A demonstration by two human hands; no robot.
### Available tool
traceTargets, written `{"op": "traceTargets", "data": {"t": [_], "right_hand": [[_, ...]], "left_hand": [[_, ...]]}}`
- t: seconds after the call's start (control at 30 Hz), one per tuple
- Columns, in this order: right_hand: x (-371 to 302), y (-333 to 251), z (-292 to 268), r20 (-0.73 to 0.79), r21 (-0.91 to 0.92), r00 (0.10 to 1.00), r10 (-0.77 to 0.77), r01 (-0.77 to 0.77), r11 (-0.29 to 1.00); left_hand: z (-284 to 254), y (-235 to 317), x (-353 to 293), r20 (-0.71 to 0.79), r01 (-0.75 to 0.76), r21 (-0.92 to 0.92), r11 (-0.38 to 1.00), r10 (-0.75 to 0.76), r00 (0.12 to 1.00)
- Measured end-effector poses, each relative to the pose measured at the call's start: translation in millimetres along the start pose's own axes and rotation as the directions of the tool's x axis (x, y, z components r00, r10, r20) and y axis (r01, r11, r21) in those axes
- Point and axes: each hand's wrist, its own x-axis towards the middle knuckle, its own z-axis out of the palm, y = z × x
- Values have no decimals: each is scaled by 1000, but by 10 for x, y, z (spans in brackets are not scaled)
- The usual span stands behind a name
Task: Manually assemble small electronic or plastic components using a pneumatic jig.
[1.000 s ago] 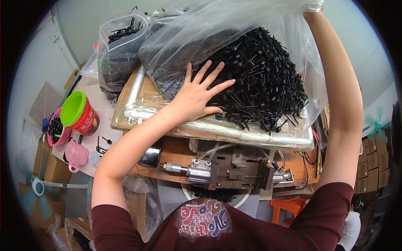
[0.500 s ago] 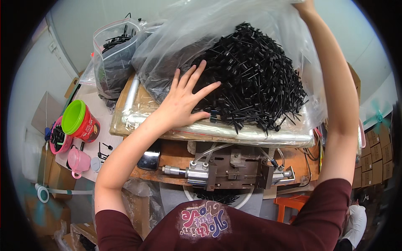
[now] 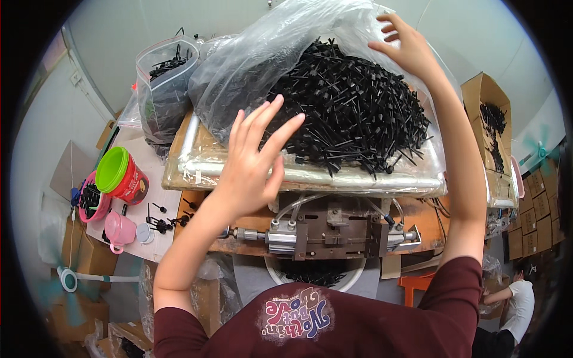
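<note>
A big heap of small black plastic pieces with thin stems (image 3: pixel 352 113) lies on a raised, film-covered tray with a pale tubular edge (image 3: pixel 322 179). A clear plastic bag (image 3: pixel 239 80) drapes over the heap's left and far sides. My left hand (image 3: pixel 253 158) hovers over the tray's front left edge, fingers spread and holding nothing. At the far right of the heap, my right hand (image 3: pixel 407 48) is raised beside the bag, its fingers curved and apart, with nothing seen in them.
Below the tray sits a metal clamping fixture with air cylinders (image 3: pixel 334 230). To the left stand a zip bag of black pieces (image 3: pixel 164 89), a red-and-green tub (image 3: pixel 122 176) and a pink cup (image 3: pixel 119 230). A cardboard box (image 3: pixel 477 98) is at right; another person (image 3: pixel 518 307) crouches lower right.
My right hand has let go of the bag's far edge and come nearer. The bag has sunk lower. My left hand has lifted off the heap's left side and drawn back toward me.
</note>
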Motion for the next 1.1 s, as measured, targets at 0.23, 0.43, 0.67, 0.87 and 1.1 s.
{"op": "traceTargets", "data": {"t": [0.23, 0.43, 0.67, 0.87, 1.1], "right_hand": [[-2877, -1189, -14, 60, 404, 909, -413, 357, 842], [-4132, -1609, 190, 338, 545, 927, -161, -54, 836], [-4087, -1676, 59, 290, 569, 956, -40, -139, 811], [-3445, -1503, 11, 29, 500, 983, 183, -173, 849], [-2329, -1442, 253, -161, 352, 987, 14, 44, 935]], "left_hand": [[182, 1099, -1108, 41, -176, -478, 860, 222, 974], [1135, 1295, -2793, 628, 310, -338, 889, -32, 778], [1824, 1362, -3549, 754, 13, -111, 994, 76, 652], [1891, 1565, -3650, 691, 124, -301, 945, 127, 711], [1641, 1552, -3368, 797, 360, -319, 877, 43, 603]]}}
